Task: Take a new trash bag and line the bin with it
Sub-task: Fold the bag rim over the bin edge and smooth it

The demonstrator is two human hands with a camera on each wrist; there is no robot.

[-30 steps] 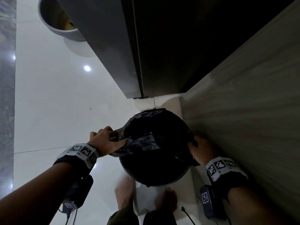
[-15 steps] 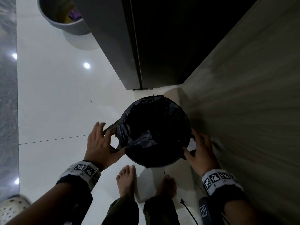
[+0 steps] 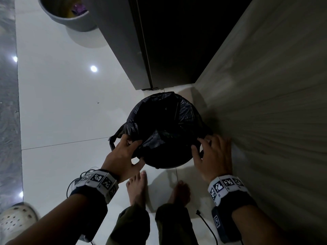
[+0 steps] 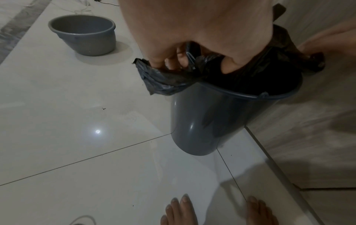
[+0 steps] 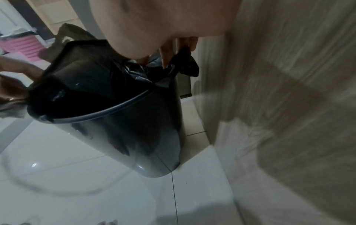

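A grey plastic bin [image 3: 169, 160] stands on the white floor by the wall, with a black trash bag [image 3: 182, 112] inside it. The bag's edge is draped over the far rim and bunched at the near rim. My left hand [image 3: 134, 149] grips the bag's left edge. In the left wrist view its fingers [image 4: 169, 60] curl round a loose flap of the bag [image 4: 163, 80] above the bin [image 4: 202, 121]. My right hand [image 3: 200, 145] is at the bin's right rim. In the right wrist view its fingertips [image 5: 189, 45] pinch a raised corner of the bag [image 5: 185, 67].
A wood-grain panel [image 3: 265, 103] runs close along the bin's right side, and a dark door [image 3: 168, 41] stands behind it. A grey basin [image 3: 70, 16] sits on the floor at far left. Bare feet [image 3: 138, 188], a cable [image 3: 207, 225] and a sandal [image 3: 16, 221] are near me.
Half a second ago both hands were spread open beside the bin. Now each holds the bag's edge again, left and right. The view has pulled back and up.
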